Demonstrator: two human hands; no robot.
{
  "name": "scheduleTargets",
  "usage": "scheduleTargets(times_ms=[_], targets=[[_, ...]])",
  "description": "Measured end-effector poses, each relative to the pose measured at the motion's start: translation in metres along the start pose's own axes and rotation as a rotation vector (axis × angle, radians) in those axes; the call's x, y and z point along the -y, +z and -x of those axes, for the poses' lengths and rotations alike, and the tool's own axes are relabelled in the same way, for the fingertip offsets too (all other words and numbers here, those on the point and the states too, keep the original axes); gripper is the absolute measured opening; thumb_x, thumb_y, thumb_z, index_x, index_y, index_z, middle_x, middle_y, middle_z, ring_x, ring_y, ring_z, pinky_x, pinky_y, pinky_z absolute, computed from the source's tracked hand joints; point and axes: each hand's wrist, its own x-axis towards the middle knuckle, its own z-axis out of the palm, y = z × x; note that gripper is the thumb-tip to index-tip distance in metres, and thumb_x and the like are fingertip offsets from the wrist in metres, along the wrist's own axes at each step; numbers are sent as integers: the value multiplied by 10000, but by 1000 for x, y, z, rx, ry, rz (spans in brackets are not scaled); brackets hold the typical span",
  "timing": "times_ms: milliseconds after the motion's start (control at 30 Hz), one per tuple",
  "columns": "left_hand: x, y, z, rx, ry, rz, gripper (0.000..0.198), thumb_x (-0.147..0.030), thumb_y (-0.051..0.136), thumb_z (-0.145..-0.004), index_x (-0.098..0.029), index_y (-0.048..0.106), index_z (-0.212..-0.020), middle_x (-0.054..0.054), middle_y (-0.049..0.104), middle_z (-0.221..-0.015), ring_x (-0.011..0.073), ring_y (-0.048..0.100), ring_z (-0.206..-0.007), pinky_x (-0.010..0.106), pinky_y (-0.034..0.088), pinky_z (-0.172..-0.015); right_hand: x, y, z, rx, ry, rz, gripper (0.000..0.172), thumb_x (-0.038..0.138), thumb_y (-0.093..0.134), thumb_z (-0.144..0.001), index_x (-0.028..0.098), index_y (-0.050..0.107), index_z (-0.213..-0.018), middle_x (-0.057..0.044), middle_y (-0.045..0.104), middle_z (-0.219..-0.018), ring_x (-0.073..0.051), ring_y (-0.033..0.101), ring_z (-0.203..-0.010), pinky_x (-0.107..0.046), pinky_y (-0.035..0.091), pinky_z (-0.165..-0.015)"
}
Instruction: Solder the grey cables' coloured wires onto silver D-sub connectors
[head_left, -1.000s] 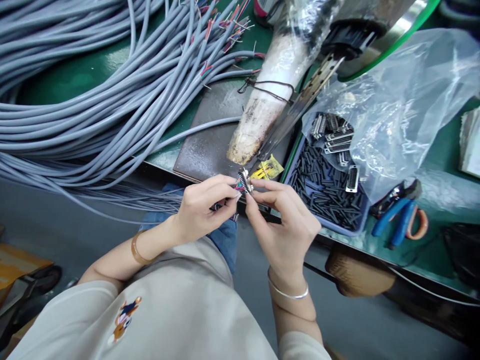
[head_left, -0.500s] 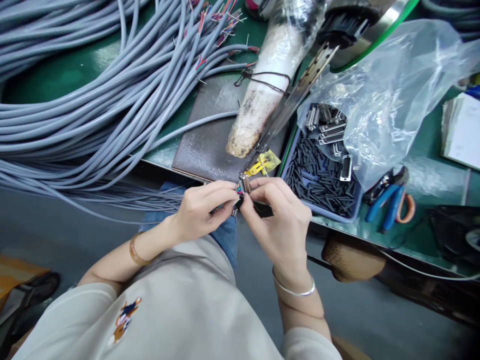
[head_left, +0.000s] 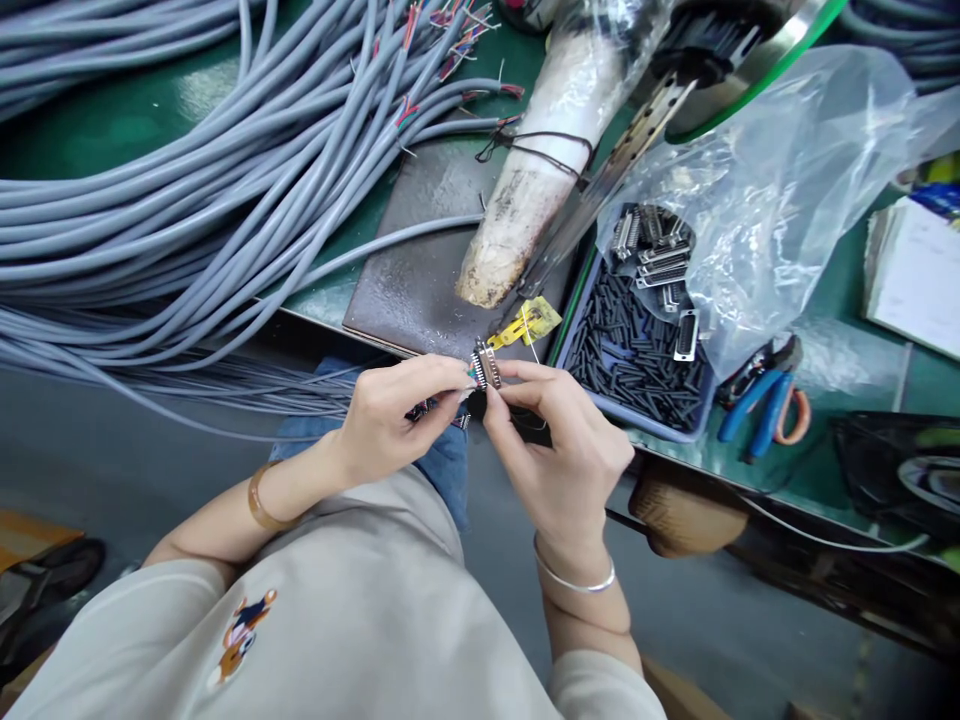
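Just off the table's front edge, my two hands meet at a small D-sub connector (head_left: 485, 366) with rows of metal pins. My right hand (head_left: 564, 428) pinches it from the right between thumb and fingertips. From the left, the closed fingertips of my left hand (head_left: 405, 412) hold thin coloured wires (head_left: 472, 374) against its pin side; most of each wire is hidden by the fingers. Another pinned piece (head_left: 461, 421) hangs below my left fingers. A yellow clip (head_left: 517, 326) lies on the dark plate (head_left: 409, 270) beyond the connector.
Grey cables (head_left: 247, 200) with stripped ends cover the left side. A wrapped white tube (head_left: 517, 200) slants over the plate. At right stand a blue bin (head_left: 701, 425) of black sleeves (head_left: 637, 350) and connectors (head_left: 664, 265), a plastic bag (head_left: 802, 180), blue-handled cutters (head_left: 757, 405) and papers (head_left: 919, 270).
The connector has turned slightly in my fingertips and shows more of its pin rows. Both hands keep their pinch. The camera view has shifted a little.
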Motion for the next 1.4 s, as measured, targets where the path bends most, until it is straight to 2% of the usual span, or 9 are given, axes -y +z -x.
scheduleTargets(times_ms=[500,667,800,900,933,1000,1100,1200,1400], targets=[[6,1,9,46,178,-224,100,-113,646,-954,-164,708,-1012,84,830,-1022,137,800,-956,188,627,-865,2,1,-4,67,18,97,194,93,647,-878,229,527,-810,-5,726,-958,-118,711,-799,-216,507,-602],[4,-2,4,40,77,-152,129,-59,634,-938,-129,701,-1023,99,821,-988,138,791,-933,200,619,-875,1,-4,-3,86,48,-10,182,95,630,-897,226,544,-805,-14,754,-989,-127,737,-821,-215,557,-633],[4,-3,-3,22,-17,-48,101,-96,645,-938,-153,706,-995,59,805,-923,127,767,-849,211,614,-824,-8,-7,9,-111,81,-71,123,133,682,-904,240,676,-965,20,757,-844,-108,667,-561,-230,532,-509],[5,-2,-7,-20,-81,-1,48,-121,681,-923,-144,708,-956,53,793,-881,114,746,-790,186,598,-747,-14,-4,20,-437,-8,-120,357,156,695,-899,284,687,-1232,44,715,-706,-108,558,-416,-254,423,-382],[5,-2,-8,-23,-104,10,42,-126,688,-920,-142,709,-952,51,790,-875,109,739,-774,179,592,-725,-15,-3,22,-488,-15,-159,447,149,684,-903,300,642,-1322,41,729,-725,-120,577,-423,-259,419,-372],[5,-1,-10,-22,-142,29,47,-129,695,-915,-144,712,-956,50,792,-885,108,737,-776,177,589,-713,-15,1,22,-463,26,-174,525,111,666,-910,321,589,-1385,28,777,-823,-150,680,-518,-264,478,-404],[5,0,-13,-26,-165,49,62,-133,702,-912,-149,717,-970,56,799,-916,124,752,-823,193,595,-747,-13,7,15,-300,33,-52,381,73,706,-886,281,671,-1203,8,815,-965,-184,792,-767,-275,618,-594],[7,1,-18,-34,-148,35,69,-138,698,-917,-157,716,-982,52,795,-918,125,746,-820,207,591,-759,-13,13,4,-221,-28,-35,234,85,730,-876,243,668,-1038,-20,812,-1071,-188,800,-918,-279,654,-754],[8,1,-29,-39,-67,-43,75,-106,667,-924,-161,702,-961,40,774,-885,122,721,-800,217,580,-749,-16,23,-8,-260,0,-124,179,109,706,-890,242,633,-985,-35,807,-1093,-171,794,-893,-270,646,-720]])
